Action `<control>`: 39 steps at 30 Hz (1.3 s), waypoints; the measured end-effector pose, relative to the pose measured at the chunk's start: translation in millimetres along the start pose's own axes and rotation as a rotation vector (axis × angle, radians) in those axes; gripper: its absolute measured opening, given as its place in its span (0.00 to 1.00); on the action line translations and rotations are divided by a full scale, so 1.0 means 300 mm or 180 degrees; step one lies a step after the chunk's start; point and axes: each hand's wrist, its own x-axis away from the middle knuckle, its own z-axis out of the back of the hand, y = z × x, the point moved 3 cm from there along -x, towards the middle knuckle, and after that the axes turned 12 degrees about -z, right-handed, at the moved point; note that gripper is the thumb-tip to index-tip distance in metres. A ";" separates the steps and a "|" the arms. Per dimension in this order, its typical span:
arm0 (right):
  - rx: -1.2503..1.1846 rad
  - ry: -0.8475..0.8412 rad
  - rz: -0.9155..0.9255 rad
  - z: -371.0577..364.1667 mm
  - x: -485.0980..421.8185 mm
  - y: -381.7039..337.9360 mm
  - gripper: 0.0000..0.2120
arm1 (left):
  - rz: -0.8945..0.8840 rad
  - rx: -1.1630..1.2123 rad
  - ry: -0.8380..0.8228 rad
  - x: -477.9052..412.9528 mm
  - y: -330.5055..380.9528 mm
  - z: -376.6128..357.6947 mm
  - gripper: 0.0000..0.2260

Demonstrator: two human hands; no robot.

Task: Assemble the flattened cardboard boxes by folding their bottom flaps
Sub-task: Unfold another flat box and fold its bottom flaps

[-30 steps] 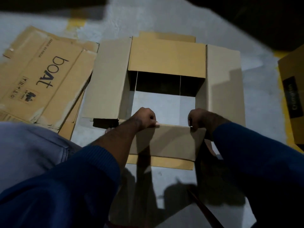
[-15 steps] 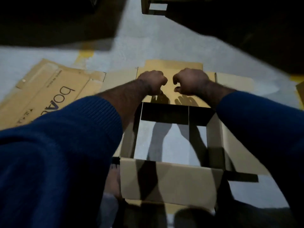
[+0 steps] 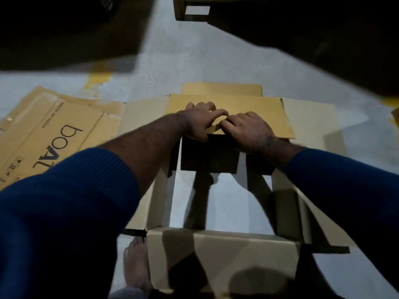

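In the centre of the frame the open brown cardboard box (image 3: 158,203) stands on the grey concrete floor (image 3: 216,61) with its flaps spread outwards. We see the floor through it, so we judge the bottom is not yet closed. Both hands are on the yellow-brown far flap (image 3: 263,113), in the upper middle. The left hand (image 3: 199,121) lies there with rather straight fingers, a flat pressing grip that holds nothing. The right hand (image 3: 248,131) has bent fingers on the flap, and we cannot tell if its thumb hooks under the edge. We think they sit together at the middle so that the flap folds evenly. At the left lies a flattened printed cardboard sheet (image 3: 54,130).
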 end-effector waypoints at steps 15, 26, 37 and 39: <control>-0.0231 0.1156 -0.1560 0.048 -0.367 0.310 0.40 | 0.0788 -0.0938 0.1817 -0.071 -0.187 0.029 0.43; -0.0502 -0.0274 -0.1416 -0.239 -0.375 0.229 0.12 | 0.0810 -0.0288 0.0993 -0.148 -0.292 -0.142 0.40; 0.0063 -0.0375 -0.1303 -0.184 -0.415 0.226 0.14 | 0.0978 0.0128 0.1174 -0.165 -0.278 -0.105 0.29; 0.0060 -0.0391 -0.1325 -0.173 -0.415 0.226 0.14 | 0.0967 0.0043 0.1150 -0.156 -0.287 -0.110 0.32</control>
